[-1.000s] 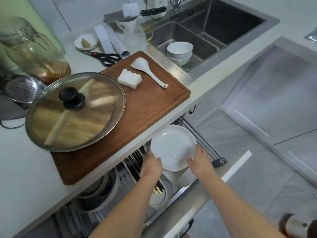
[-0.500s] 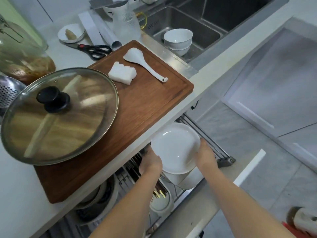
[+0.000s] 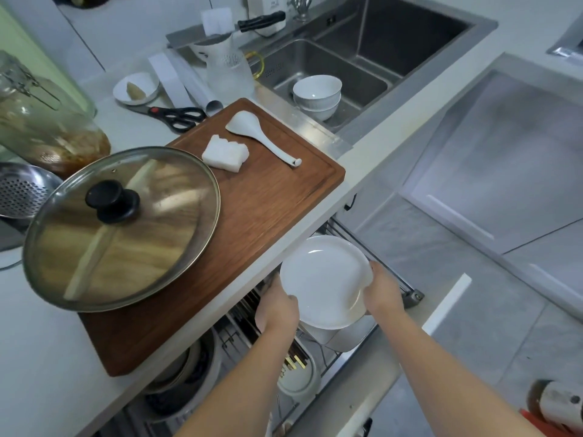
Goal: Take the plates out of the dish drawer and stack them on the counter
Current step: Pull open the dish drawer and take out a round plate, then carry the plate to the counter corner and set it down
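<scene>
A white plate (image 3: 325, 280) is held face up over the open dish drawer (image 3: 407, 287), just below the counter's front edge. My left hand (image 3: 277, 305) grips its left rim and my right hand (image 3: 381, 290) grips its right rim. More white dishes (image 3: 344, 337) sit in the drawer's wire rack directly under the held plate, partly hidden by it. The white counter (image 3: 41, 357) lies above and to the left.
A wooden cutting board (image 3: 252, 216) near the counter edge carries a glass pot lid (image 3: 121, 227), a white block (image 3: 225, 154) and a white spoon (image 3: 262, 135). Stacked bowls (image 3: 317, 96) sit in the sink. Scissors (image 3: 175, 115), a jar and a strainer stand further left.
Both hands hold the plate much as before, a little higher over the drawer. The view has shifted, with the counter items sliding right and down in frame.
</scene>
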`<action>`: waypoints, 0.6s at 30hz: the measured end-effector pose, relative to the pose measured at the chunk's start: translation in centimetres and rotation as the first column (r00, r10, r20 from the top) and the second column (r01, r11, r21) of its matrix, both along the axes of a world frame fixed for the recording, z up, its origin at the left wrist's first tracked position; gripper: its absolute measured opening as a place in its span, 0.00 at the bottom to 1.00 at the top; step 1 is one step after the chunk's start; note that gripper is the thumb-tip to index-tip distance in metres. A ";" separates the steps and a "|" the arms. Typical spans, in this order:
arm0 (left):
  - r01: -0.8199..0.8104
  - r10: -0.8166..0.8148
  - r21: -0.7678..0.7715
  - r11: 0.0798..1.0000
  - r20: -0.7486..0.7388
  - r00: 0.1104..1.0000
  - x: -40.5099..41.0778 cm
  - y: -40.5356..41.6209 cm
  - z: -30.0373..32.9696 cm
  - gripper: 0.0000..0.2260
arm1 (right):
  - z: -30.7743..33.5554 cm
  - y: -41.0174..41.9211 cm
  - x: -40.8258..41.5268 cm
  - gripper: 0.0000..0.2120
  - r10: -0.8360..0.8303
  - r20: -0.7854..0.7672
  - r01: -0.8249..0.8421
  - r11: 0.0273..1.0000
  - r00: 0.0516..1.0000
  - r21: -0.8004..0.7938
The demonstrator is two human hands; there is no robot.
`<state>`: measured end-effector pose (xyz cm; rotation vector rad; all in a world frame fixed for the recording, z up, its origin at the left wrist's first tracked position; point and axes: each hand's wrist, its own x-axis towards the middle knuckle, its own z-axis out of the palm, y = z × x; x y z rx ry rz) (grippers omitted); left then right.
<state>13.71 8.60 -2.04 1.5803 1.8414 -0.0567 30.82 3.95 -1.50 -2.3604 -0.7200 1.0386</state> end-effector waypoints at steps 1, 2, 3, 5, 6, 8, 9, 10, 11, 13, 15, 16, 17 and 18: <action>0.006 -0.006 0.004 1.000 0.009 1.000 0.2 -0.3 0.4 0.24 | 0.4 -0.3 0.2 0.16 0.007 0.005 -0.007 1.000 1.000 -0.005; 0.012 -0.012 0.005 1.000 0.021 1.000 0.3 -0.8 0.8 0.23 | 0.9 -0.7 0.4 0.17 0.016 0.014 -0.016 1.000 1.000 -0.011; 0.014 -0.014 0.002 1.000 0.040 0.999 0.5 -1.2 1.1 0.23 | 1.4 -1.0 0.7 0.17 0.023 0.024 -0.022 1.000 0.999 -0.013; 0.006 -0.006 -0.010 1.000 0.070 0.998 0.8 -1.9 1.9 0.22 | 2.4 -1.6 1.2 0.16 0.038 0.037 -0.038 0.999 0.999 -0.009; -0.002 0.004 -0.016 1.000 0.087 0.996 0.9 -2.2 2.4 0.20 | 3.0 -1.9 1.5 0.16 0.044 0.037 -0.043 0.999 0.998 -0.006; -0.016 0.019 -0.016 1.000 0.153 0.988 1.2 -2.9 3.3 0.19 | 4.2 -2.4 2.2 0.14 0.043 0.039 -0.043 0.999 0.998 0.009; -0.014 0.016 -0.014 1.000 0.185 0.983 1.4 -3.3 3.8 0.19 | 4.8 -2.8 2.6 0.12 0.049 0.051 -0.049 0.999 0.998 0.016; -0.007 0.009 -0.010 1.000 0.211 0.977 1.5 -3.6 4.4 0.19 | 5.5 -3.1 3.0 0.11 0.061 0.065 -0.062 0.998 0.996 0.015; 0.002 -0.001 -0.003 1.000 0.231 0.973 1.8 -4.0 4.9 0.20 | 6.0 -3.5 3.4 0.11 0.070 0.077 -0.071 0.997 0.995 0.010; 0.021 -0.024 0.015 1.000 0.270 0.963 2.3 -4.5 6.3 0.22 | 7.1 -4.3 4.2 0.14 0.058 0.094 -0.059 0.998 0.994 0.008; 0.039 -0.046 0.030 0.999 0.312 0.949 3.0 -4.9 7.9 0.24 | 8.4 -5.2 4.9 0.14 0.015 0.098 -0.018 1.000 0.995 0.025; 0.051 -0.061 0.038 0.998 0.330 0.942 3.3 -5.0 8.8 0.25 | 9.2 -5.7 5.1 0.14 -0.012 0.091 0.008 0.999 0.996 0.040; 0.065 -0.078 0.048 0.997 0.350 0.933 3.6 -5.0 9.7 0.25 | 10.0 -6.1 5.4 0.13 -0.035 0.083 0.031 0.998 0.996 0.055; 0.080 -0.096 0.059 0.995 0.376 0.922 3.9 -5.0 10.7 0.25 | 11.0 -6.5 5.6 0.12 -0.058 0.074 0.053 0.996 0.996 0.072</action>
